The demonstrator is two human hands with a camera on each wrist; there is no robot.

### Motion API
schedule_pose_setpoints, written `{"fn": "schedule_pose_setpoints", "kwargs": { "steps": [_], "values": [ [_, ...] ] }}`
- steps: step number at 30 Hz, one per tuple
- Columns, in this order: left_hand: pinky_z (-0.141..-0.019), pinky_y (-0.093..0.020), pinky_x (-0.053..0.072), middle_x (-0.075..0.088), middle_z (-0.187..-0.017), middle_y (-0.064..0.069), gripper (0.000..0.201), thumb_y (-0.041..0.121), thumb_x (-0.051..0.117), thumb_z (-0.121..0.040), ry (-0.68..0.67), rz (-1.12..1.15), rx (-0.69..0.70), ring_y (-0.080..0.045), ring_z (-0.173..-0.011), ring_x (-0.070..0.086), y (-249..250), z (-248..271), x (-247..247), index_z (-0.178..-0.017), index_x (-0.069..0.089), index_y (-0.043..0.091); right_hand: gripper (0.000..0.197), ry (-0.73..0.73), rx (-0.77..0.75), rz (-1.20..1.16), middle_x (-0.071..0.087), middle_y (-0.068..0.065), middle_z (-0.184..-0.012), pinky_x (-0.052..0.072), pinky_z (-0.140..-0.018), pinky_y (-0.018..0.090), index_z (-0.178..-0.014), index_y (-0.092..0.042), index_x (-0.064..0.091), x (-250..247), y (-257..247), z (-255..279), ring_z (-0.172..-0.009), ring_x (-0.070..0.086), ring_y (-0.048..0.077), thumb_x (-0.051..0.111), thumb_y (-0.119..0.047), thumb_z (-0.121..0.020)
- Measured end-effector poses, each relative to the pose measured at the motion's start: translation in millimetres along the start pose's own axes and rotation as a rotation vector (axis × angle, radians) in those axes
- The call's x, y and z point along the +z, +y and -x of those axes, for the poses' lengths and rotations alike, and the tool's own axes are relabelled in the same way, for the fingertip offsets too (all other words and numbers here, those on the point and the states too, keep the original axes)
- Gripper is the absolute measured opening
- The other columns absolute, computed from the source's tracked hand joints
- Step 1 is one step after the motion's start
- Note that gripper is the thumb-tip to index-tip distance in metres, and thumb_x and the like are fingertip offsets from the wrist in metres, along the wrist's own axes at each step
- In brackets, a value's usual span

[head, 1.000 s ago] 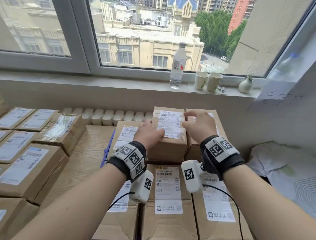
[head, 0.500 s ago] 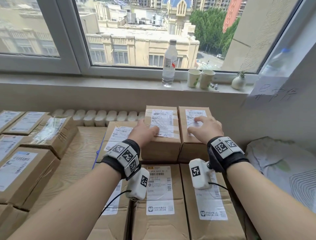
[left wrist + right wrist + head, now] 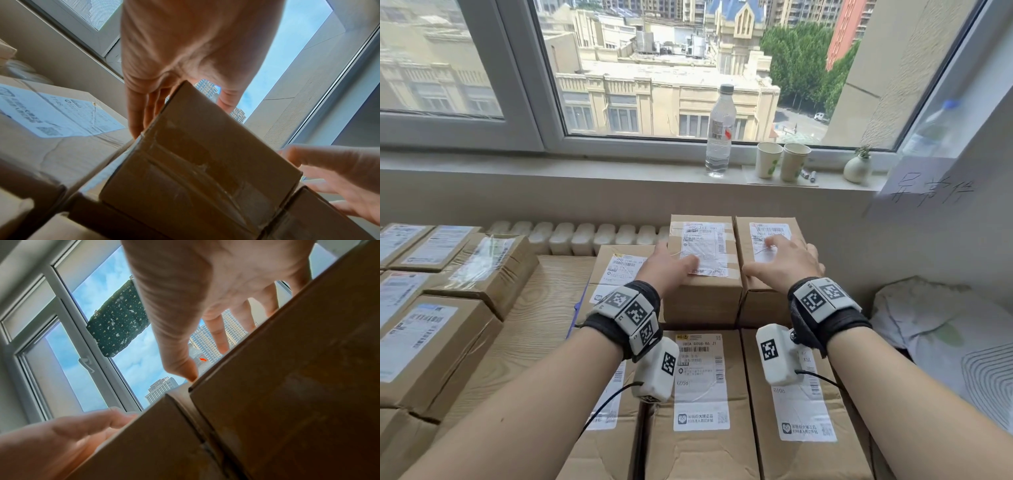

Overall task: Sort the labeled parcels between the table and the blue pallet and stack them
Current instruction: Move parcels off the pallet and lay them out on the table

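Two small brown labeled parcels stand side by side on top of a lower layer of parcels (image 3: 702,394). My left hand (image 3: 671,270) rests on the near left corner of the left top parcel (image 3: 705,294). Its thumb lies on the top and its straight fingers (image 3: 139,113) run down the left side. My right hand (image 3: 784,263) lies flat, fingers spread, on the right top parcel (image 3: 767,308). A sliver of the blue pallet (image 3: 578,305) shows beside the stack. More labeled parcels (image 3: 431,342) sit on the wooden table (image 3: 534,325) at left.
A white radiator (image 3: 585,236) runs behind the stack under the windowsill. On the sill stand a water bottle (image 3: 719,130), two paper cups (image 3: 780,166) and a small vase (image 3: 858,168). A handwritten paper sign (image 3: 928,188) hangs at right above white bedding (image 3: 945,342).
The left top parcel has settled down flush beside the right one. My right hand has slid right, off the gap between them onto the right parcel's label. My left hand stays on its corner.
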State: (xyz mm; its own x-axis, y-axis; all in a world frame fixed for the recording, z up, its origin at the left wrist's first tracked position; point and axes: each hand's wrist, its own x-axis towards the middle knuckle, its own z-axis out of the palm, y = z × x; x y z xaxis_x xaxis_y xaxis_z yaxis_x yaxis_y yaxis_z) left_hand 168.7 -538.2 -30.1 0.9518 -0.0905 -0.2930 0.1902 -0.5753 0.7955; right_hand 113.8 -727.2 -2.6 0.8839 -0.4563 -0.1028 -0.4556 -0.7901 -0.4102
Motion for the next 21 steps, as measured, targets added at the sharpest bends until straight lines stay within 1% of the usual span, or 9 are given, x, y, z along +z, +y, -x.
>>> {"fn": "schedule_pose_setpoints", "kwargs": {
  "steps": [4, 6, 8, 10, 11, 13, 16, 19, 21],
  "values": [
    [-0.103, -0.046, 0.042, 0.050, -0.138, -0.007, 0.073, 0.045, 0.059, -0.083, -0.011, 0.001, 0.003, -0.028, -0.122, 0.050, -1, 0, -1, -0.143, 0.030, 0.016, 0.069, -0.014, 0.008, 0.000, 0.040, 0.003, -0.140, 0.029, -0.107, 0.050, -0.126, -0.035, 0.049, -2, -3, 4, -0.134, 0.028, 0.028, 0.066, -0.057, -0.063],
    [-0.104, -0.045, 0.041, 0.047, -0.141, -0.008, 0.073, 0.044, 0.058, -0.084, -0.005, -0.029, 0.018, -0.028, -0.124, 0.048, -2, 1, -2, -0.144, 0.029, 0.017, 0.066, -0.010, -0.005, -0.003, 0.041, 0.003, -0.140, 0.027, -0.108, 0.048, -0.128, -0.035, 0.049, -6, -6, 6, -0.133, 0.030, 0.027, 0.066, -0.053, -0.067],
    [-0.108, -0.042, 0.035, 0.038, -0.146, -0.011, 0.071, 0.043, 0.056, -0.087, 0.048, -0.156, 0.081, -0.029, -0.131, 0.040, 1, 4, -7, -0.147, 0.025, 0.018, 0.062, 0.027, -0.055, -0.040, 0.040, 0.003, -0.144, 0.024, -0.112, 0.047, -0.132, -0.034, 0.048, -11, -13, 7, -0.136, 0.029, 0.025, 0.065, -0.045, -0.074],
    [-0.111, -0.040, 0.027, 0.028, -0.150, -0.011, 0.070, 0.041, 0.054, -0.090, 0.150, -0.332, 0.192, -0.028, -0.138, 0.028, 6, 11, -16, -0.148, 0.023, 0.017, 0.056, 0.057, -0.144, -0.076, 0.037, 0.002, -0.148, 0.022, -0.115, 0.045, -0.134, -0.033, 0.049, -15, -27, 10, -0.139, 0.027, 0.024, 0.062, -0.037, -0.080],
    [-0.112, -0.040, 0.024, 0.025, -0.152, -0.010, 0.070, 0.042, 0.052, -0.091, 0.195, -0.412, 0.245, -0.027, -0.140, 0.024, 9, 15, -22, -0.149, 0.023, 0.017, 0.053, 0.057, -0.193, -0.069, 0.037, 0.002, -0.149, 0.022, -0.115, 0.043, -0.134, -0.032, 0.049, -15, -35, 12, -0.139, 0.028, 0.024, 0.060, -0.034, -0.082],
    [-0.114, -0.040, 0.021, 0.020, -0.155, -0.008, 0.069, 0.044, 0.050, -0.091, 0.246, -0.560, 0.310, -0.026, -0.143, 0.019, 12, 22, -34, -0.149, 0.023, 0.020, 0.051, 0.039, -0.279, -0.019, 0.039, 0.002, -0.147, 0.024, -0.112, 0.042, -0.135, -0.031, 0.049, -11, -54, 18, -0.137, 0.031, 0.024, 0.058, -0.031, -0.085],
    [-0.115, -0.042, 0.018, 0.017, -0.158, -0.007, 0.068, 0.045, 0.049, -0.091, 0.266, -0.694, 0.313, -0.025, -0.145, 0.014, 12, 32, -56, -0.149, 0.024, 0.022, 0.052, 0.007, -0.372, 0.031, 0.038, 0.002, -0.147, 0.024, -0.113, 0.042, -0.138, -0.031, 0.046, 0, -80, 26, -0.138, 0.029, 0.024, 0.056, -0.032, -0.086],
    [-0.115, -0.044, 0.018, 0.016, -0.158, -0.007, 0.067, 0.045, 0.049, -0.092, 0.293, -0.731, 0.287, -0.025, -0.146, 0.013, 6, 44, -82, -0.149, 0.024, 0.022, 0.053, -0.041, -0.425, 0.025, 0.036, 0.001, -0.150, 0.023, -0.115, 0.043, -0.139, -0.032, 0.044, 10, -105, 38, -0.140, 0.026, 0.024, 0.055, -0.033, -0.088],
    [-0.115, -0.044, 0.019, 0.017, -0.158, -0.008, 0.066, 0.044, 0.048, -0.092, 0.311, -0.738, 0.270, -0.025, -0.145, 0.014, -2, 51, -100, -0.149, 0.025, 0.022, 0.052, -0.041, -0.453, 0.052, 0.036, 0.002, -0.150, 0.024, -0.115, 0.043, -0.139, -0.033, 0.044, 16, -121, 48, -0.140, 0.027, 0.024, 0.055, -0.035, -0.089]
  ]
}}
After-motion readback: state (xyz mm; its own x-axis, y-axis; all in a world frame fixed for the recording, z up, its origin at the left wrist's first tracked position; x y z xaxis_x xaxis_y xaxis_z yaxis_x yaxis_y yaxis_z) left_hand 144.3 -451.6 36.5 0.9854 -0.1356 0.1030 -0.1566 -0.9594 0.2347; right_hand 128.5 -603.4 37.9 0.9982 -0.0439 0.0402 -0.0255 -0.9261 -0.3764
